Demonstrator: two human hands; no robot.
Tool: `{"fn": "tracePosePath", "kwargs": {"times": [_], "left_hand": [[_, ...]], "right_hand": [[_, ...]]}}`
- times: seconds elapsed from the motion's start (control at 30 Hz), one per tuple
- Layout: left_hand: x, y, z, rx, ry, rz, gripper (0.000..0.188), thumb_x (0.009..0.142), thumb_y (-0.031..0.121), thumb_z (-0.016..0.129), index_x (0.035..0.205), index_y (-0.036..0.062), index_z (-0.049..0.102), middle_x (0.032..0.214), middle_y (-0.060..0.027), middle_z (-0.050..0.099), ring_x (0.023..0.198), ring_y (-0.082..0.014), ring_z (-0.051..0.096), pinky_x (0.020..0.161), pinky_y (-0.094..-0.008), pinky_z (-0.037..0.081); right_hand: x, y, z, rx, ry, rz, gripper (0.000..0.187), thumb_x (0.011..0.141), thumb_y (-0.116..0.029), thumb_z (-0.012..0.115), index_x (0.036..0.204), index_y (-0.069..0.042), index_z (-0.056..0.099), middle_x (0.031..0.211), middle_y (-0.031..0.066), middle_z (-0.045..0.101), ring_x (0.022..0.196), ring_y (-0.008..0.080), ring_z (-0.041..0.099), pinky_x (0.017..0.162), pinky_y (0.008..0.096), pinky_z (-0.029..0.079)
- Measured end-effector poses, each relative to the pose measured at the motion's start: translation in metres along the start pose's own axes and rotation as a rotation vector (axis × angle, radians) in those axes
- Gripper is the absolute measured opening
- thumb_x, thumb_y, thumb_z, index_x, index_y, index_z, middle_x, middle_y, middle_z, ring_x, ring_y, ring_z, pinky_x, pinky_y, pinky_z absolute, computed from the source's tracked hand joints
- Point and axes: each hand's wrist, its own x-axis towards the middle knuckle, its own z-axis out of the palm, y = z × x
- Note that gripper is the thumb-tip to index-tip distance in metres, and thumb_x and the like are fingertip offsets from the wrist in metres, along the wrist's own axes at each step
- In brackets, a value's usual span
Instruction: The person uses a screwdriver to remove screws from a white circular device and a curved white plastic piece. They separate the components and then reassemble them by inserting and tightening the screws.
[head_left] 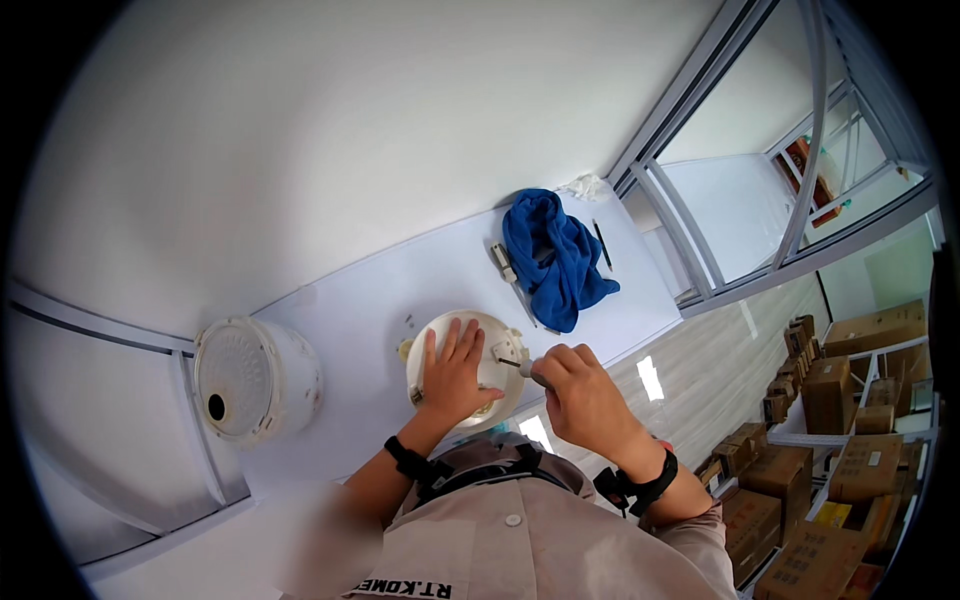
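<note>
- White tabletop [370, 300] carries the work, a pale wall [300, 150] behind it and brown boxes [800, 480] off to the right.
- Right hand [575, 390]: fingers curled tight around the handle of a driver [530, 370], its shaft pointing left.
- Left hand [455, 375]: palm down, fingers spread, pressing on a white dish [513, 384] rather than gripping.
- Working well here likely means keeping the driver in line, pressing steadily, and holding the dish firm with the left palm clear of the tip.
- Dish lies beneath the left fingers, just left of the right ones; the tip reaches its right part, though whether it is seated I cannot tell.
- Farther out: drum [240, 380] left, blue cloth [555, 265] beyond, pen [602, 245] beside it.
</note>
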Motion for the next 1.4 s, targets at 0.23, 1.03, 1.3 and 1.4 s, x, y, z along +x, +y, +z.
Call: {"fn": "tracePosePath", "kwargs": {"times": [0.23,1.03,1.3,1.4], "left_hand": [[0.001,-0.001,0.000,0.008,-0.004,0.008,0.108,0.062,0.056,0.088,0.148,0.0025,0.052,0.161,-0.0100,0.044,0.155,-0.0313,0.029,0.126,-0.0614,0.009],[0.009,0.001,0.012,-0.020,0.073,-0.034,0.089,0.074,0.054,0.081,0.144,0.0033,0.056,0.154,-0.0143,0.047,0.152,-0.0360,0.032,0.124,-0.0661,0.008],[0.015,-0.004,0.020,-0.006,0.109,0.031,0.063,0.084,0.052,0.076,0.135,0.0158,0.068,0.145,-0.0125,0.054,0.145,-0.0408,0.038,0.118,-0.0719,0.012],[0.014,-0.005,0.023,-0.048,0.143,0.027,0.055,0.083,0.048,0.078,0.128,0.0172,0.073,0.141,-0.0101,0.057,0.143,-0.0408,0.040,0.118,-0.0724,0.013]], "right_hand": [[0.005,-0.015,0.002,-0.072,-0.243,0.476,0.025,0.085,-0.004,0.075,0.105,0.001,0.062,0.092,0.0180,0.063,0.090,0.0404,0.065,0.073,0.0478,0.054],[0.003,-0.008,0.012,-0.120,-0.006,0.345,0.023,0.090,-0.017,0.075,0.104,-0.003,0.062,0.092,0.0170,0.063,0.064,0.0379,0.065,0.055,0.0443,0.051],[0.008,0.005,0.005,0.140,0.082,0.044,0.030,0.080,-0.003,0.075,0.105,-0.003,0.059,0.090,0.0151,0.064,0.080,0.0377,0.066,0.066,0.0453,0.052],[0.008,0.010,0.000,0.147,0.085,-0.006,0.033,0.077,-0.001,0.075,0.105,-0.003,0.059,0.092,0.0144,0.064,0.083,0.0379,0.066,0.068,0.0447,0.053]]}}
